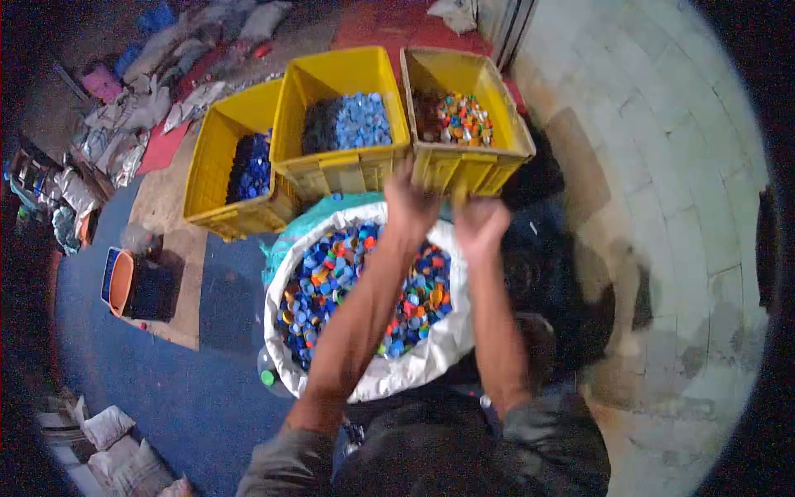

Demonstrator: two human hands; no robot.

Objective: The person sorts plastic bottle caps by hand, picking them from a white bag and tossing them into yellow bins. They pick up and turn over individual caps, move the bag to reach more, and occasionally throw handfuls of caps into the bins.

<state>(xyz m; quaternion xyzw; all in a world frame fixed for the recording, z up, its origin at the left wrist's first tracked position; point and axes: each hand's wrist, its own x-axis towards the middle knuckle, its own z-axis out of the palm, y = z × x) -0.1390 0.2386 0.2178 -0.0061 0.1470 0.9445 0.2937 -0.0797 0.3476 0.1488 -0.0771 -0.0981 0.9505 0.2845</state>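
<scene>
A white sack (277, 331) with a rolled rim stands before me, full of bottle caps (323, 277) in blue, orange, red and other colours. My left hand (410, 203) is over the sack's far edge, near the front of the middle yellow crate (339, 170). To its right, my right hand (480, 222) is by the front of the right yellow crate (472, 166), with a small yellowish blur beside its fingers. Both hands are smeared by motion. Light blue caps lie in the middle crate, mixed caps in the right one, dark blue caps in the left yellow crate (236, 215).
An orange tub (122, 283) stands beside a dark container on the left floor. Bags and plastic (149, 108) are heaped at the upper left, with more sacks (108, 427) at the lower left. A pale wall (662, 207) runs along the right.
</scene>
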